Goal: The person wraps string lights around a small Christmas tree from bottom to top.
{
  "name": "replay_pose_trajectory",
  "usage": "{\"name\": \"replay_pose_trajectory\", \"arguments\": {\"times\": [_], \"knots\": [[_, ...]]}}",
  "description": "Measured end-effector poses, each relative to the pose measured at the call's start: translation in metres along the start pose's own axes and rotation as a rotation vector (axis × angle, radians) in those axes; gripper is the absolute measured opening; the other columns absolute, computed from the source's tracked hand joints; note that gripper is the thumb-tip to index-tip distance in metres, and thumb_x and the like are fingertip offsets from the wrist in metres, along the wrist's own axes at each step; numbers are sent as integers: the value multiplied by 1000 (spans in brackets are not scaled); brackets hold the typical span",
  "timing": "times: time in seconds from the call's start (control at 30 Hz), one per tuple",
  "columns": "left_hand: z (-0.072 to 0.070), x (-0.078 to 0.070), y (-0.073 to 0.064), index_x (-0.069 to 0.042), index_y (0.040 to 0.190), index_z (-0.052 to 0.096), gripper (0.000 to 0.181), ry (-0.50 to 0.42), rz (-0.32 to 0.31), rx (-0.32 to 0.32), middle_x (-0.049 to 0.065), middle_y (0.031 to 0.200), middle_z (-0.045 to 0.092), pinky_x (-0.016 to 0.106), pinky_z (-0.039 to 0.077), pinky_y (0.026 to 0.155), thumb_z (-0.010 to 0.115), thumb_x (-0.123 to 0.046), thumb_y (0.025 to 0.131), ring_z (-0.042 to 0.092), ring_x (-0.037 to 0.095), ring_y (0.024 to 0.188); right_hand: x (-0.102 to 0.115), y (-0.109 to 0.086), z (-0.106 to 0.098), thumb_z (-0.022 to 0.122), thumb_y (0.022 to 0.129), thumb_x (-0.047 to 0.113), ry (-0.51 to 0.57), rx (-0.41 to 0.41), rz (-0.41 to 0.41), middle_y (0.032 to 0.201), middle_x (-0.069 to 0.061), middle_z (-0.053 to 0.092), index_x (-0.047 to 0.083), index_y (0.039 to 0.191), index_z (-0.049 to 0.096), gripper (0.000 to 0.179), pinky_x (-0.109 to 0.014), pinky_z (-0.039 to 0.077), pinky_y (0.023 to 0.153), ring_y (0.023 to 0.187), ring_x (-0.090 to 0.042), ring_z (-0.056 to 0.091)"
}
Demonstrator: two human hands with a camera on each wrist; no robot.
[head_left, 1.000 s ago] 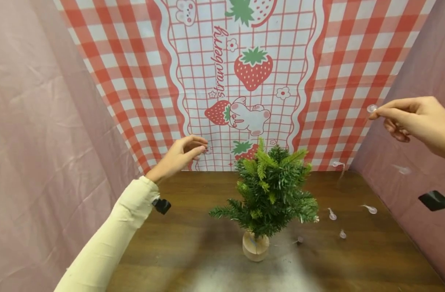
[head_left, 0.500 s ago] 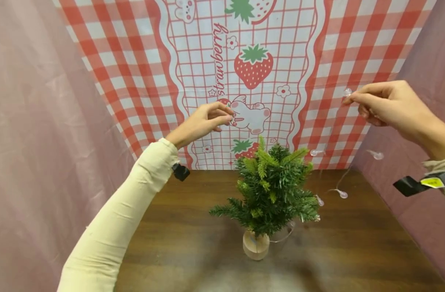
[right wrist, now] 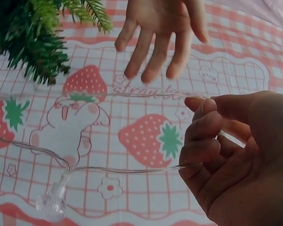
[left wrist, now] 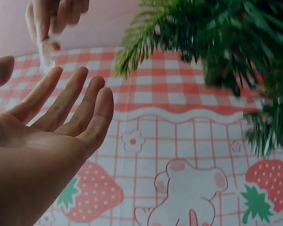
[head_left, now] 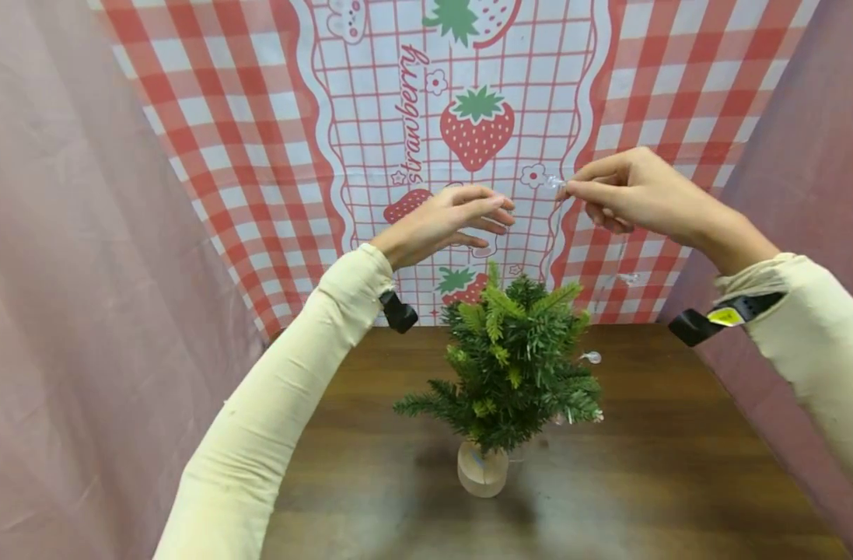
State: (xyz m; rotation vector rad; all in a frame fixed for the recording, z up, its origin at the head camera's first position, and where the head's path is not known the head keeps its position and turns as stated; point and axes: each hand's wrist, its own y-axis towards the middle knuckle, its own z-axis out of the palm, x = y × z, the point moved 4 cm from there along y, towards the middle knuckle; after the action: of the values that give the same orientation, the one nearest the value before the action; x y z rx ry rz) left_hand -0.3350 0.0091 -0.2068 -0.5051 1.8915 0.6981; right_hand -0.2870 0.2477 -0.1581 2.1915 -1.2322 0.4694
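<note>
A small artificial Christmas tree (head_left: 513,365) stands upright on a round wooden base (head_left: 482,470). Above and to the right of its top, my right hand (head_left: 636,194) pinches a string of lights by its thin clear wire (right wrist: 127,169). One clear round bulb (head_left: 555,182) sticks out at the fingertips in the head view. Another bulb (right wrist: 52,207) dangles from the wire in the right wrist view. My left hand (head_left: 454,222) hovers over the tree with fingers spread and nothing in it, its fingertips pointing toward the right hand. More bulbs (head_left: 592,358) hang beside the right branches.
Behind the tree hangs a red-and-white checked cloth (head_left: 678,101) with printed strawberries. Pink curtains (head_left: 83,311) close off both sides. The brown wooden table (head_left: 643,482) extends around the base.
My right hand has moved left toward the tree, drawing the light string off the table at right. My left hand has risen and shifted right over the tree, its fingers spreading.
</note>
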Motion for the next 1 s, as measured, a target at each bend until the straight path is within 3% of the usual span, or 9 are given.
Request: {"name": "replay_pose_trajectory", "arguments": {"times": [0.13, 0.3, 0.4, 0.57, 0.67, 0.8, 0.9, 1.0], "knots": [[14, 2, 8, -7, 142, 50, 43, -14, -36, 42, 10, 137, 57, 37, 45, 106, 41, -32, 108, 54, 23, 126, 9, 14, 15, 53, 103, 36, 2, 41, -28, 68, -15, 60, 11, 119, 71, 35, -29, 43, 44, 50, -23, 51], [28, 7, 13, -6, 143, 50, 43, -4, -67, 84, 11, 138, 58, 34, 47, 104, 47, -28, 107, 55, 23, 127, 19, 22, 27, 52, 104, 36, -20, 72, -74, 68, -14, 62, 13, 118, 73, 34, -29, 43, 44, 52, -29, 54], [29, 9, 13, -2, 132, 59, 34, 18, -38, 74, 14, 130, 63, 36, 51, 99, 50, -22, 106, 60, 24, 121, 22, 23, 28, 53, 104, 34, -37, 59, -85, 66, -14, 61, 11, 115, 73, 33, -29, 43, 43, 50, -28, 53], [27, 9, 10, 0, 110, 65, 24, 136, 54, 40, 16, 114, 69, 36, 54, 92, 51, -19, 105, 67, 24, 106, 24, 19, 27, 55, 103, 33, -45, 22, -52, 55, -12, 52, 9, 112, 74, 32, -28, 35, 38, 42, -16, 41], [27, 9, 8, 2, 105, 65, 22, 149, 118, 15, 18, 108, 70, 35, 55, 91, 51, -15, 105, 68, 25, 100, 28, 14, 26, 57, 102, 34, -159, -13, -76, 51, -9, 47, 11, 106, 75, 30, -27, 31, 39, 41, -13, 34], [27, 10, 6, 8, 104, 64, 22, 133, 188, -22, 19, 101, 70, 35, 55, 91, 53, -10, 104, 67, 31, 97, 31, 7, 26, 60, 100, 34, -395, -39, -116, 55, -3, 50, 11, 90, 74, 29, -26, 35, 44, 45, -13, 39], [28, 9, 5, 8, 103, 66, 20, 177, 209, -42, 15, 97, 71, 34, 55, 90, 54, -9, 103, 68, 31, 94, 29, 3, 28, 59, 99, 40, -510, -3, -82, 57, -2, 53, 10, 74, 66, 39, -27, 39, 46, 47, -15, 44], [29, 9, 4, 4, 102, 68, 19, 235, 208, -54, 13, 95, 71, 33, 56, 88, 54, -10, 103, 69, 27, 91, 23, -1, 30, 55, 99, 50, -565, 44, -22, 56, -2, 53, 12, 69, 63, 50, -29, 40, 47, 46, -16, 45]]}}
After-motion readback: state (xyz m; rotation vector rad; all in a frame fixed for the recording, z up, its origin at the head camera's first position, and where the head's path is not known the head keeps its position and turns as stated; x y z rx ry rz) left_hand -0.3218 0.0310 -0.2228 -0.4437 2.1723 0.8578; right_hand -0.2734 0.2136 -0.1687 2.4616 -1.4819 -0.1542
